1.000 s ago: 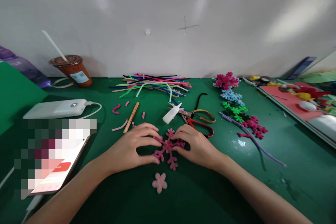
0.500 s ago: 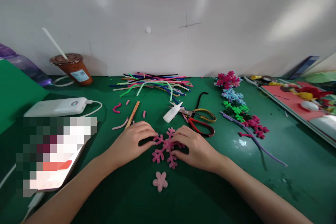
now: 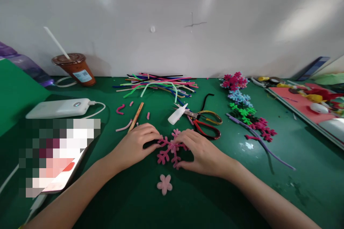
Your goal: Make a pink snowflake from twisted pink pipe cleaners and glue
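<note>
Lying lowest at frame centre: pale pink flower (image 3: 164, 184). Above it, left hand (image 3: 134, 145) and right hand (image 3: 202, 150) pinch pink snowflake (image 3: 170, 148) on green mat (image 3: 268, 193). Upper left: lidded cup (image 3: 75, 68), straw in, contents probably orange drink.

The pink pipe-cleaner snowflake (image 3: 170, 148) lies flat on the green counter (image 3: 209, 200), fuzzy branched arms spread out, pinched at both sides by fingers.

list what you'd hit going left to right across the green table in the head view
power bank → left hand → pink snowflake → right hand → finished snowflakes → red tray
</note>
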`<state>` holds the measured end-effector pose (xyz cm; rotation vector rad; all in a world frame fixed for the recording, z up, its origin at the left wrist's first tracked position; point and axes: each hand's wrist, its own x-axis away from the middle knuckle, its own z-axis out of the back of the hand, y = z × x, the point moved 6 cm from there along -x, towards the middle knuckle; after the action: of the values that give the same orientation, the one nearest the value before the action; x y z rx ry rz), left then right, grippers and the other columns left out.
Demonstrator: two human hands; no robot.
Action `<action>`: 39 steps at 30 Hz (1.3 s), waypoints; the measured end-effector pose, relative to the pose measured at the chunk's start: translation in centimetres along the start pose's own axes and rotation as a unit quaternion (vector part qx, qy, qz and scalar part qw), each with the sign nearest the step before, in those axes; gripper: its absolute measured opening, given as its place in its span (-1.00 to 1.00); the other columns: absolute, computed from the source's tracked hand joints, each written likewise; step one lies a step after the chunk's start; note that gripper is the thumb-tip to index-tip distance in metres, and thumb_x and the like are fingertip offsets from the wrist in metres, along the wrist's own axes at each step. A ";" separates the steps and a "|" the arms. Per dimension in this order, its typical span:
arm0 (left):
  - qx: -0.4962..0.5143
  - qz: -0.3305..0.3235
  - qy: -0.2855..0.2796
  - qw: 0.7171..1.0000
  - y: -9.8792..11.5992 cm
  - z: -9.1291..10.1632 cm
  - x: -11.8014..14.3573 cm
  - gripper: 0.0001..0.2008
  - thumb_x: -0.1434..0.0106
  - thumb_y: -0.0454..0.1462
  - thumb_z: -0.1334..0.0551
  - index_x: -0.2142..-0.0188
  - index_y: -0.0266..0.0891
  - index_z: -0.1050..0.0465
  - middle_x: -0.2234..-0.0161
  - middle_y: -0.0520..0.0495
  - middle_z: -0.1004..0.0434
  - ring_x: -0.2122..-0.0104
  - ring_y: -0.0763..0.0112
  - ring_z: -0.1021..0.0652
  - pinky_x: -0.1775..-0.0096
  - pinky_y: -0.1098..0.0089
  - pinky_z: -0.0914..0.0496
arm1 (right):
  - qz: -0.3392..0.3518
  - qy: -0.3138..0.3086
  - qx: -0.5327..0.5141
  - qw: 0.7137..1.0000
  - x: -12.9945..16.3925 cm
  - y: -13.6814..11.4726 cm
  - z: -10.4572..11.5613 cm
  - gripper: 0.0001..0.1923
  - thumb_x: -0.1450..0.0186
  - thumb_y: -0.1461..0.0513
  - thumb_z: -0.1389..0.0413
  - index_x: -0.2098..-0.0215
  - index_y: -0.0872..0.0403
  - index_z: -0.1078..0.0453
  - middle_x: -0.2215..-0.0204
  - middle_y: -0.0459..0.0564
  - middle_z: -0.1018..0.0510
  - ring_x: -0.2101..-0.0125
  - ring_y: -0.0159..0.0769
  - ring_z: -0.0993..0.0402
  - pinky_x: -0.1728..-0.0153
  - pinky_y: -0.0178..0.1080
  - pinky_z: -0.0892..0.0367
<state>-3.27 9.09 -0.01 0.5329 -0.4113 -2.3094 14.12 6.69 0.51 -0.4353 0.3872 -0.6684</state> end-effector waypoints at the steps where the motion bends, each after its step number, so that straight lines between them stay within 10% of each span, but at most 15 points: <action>1: 0.000 0.000 0.000 1.000 0.0 0.0 0.0 -0.82 -0.27 -0.26 -0.18 0.16 -0.16 -0.51 0.21 -0.07 -0.53 0.15 0.32 -0.48 0.09 0.24 -0.39 | 0.005 0.001 0.002 1.000 0.0 0.0 0.0 -0.54 -0.18 0.14 -0.22 0.00 0.07 -0.24 0.11 0.08 -0.44 0.09 -0.16 -0.34 0.10 -0.10 -0.30; 14: -0.047 0.004 0.058 0.997 0.4 0.8 0.0 -0.78 -0.33 -0.29 -0.10 0.14 -0.19 -0.50 0.20 -0.10 -0.54 0.14 0.31 -0.49 0.08 0.23 -0.39 | -0.050 0.100 0.026 0.993 0.0 1.7 2.0 -0.82 -0.28 0.34 -0.02 0.16 0.08 -0.36 0.25 0.05 -0.48 0.19 -0.22 -0.39 0.17 -0.14 -0.36; 30: -0.077 -0.117 -0.019 0.990 3.4 -1.4 0.5 -0.65 -0.29 -0.19 -0.18 -0.07 -0.12 -0.37 0.03 -0.12 -0.48 -0.09 0.12 -0.34 -0.04 0.06 -0.32 | -0.046 0.030 0.047 0.997 -0.1 2.0 0.6 -0.91 -0.30 0.24 -0.08 0.26 0.08 -0.41 0.30 0.01 -0.45 0.21 -0.26 -0.37 0.20 -0.19 -0.35; 39: -0.073 -0.104 0.026 0.991 3.1 -0.4 0.3 -0.77 -0.29 -0.23 -0.19 0.08 -0.20 -0.46 0.10 -0.11 -0.53 -0.04 0.16 -0.39 -0.01 0.12 -0.35 | -0.048 0.027 0.054 0.997 -0.1 2.0 0.6 -0.91 -0.30 0.25 -0.09 0.26 0.09 -0.41 0.30 0.01 -0.45 0.21 -0.27 -0.36 0.20 -0.21 -0.34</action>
<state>-1.48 6.65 0.96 0.5861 -0.1648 -2.4956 15.34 8.33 -0.02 -0.3342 0.3815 -0.7925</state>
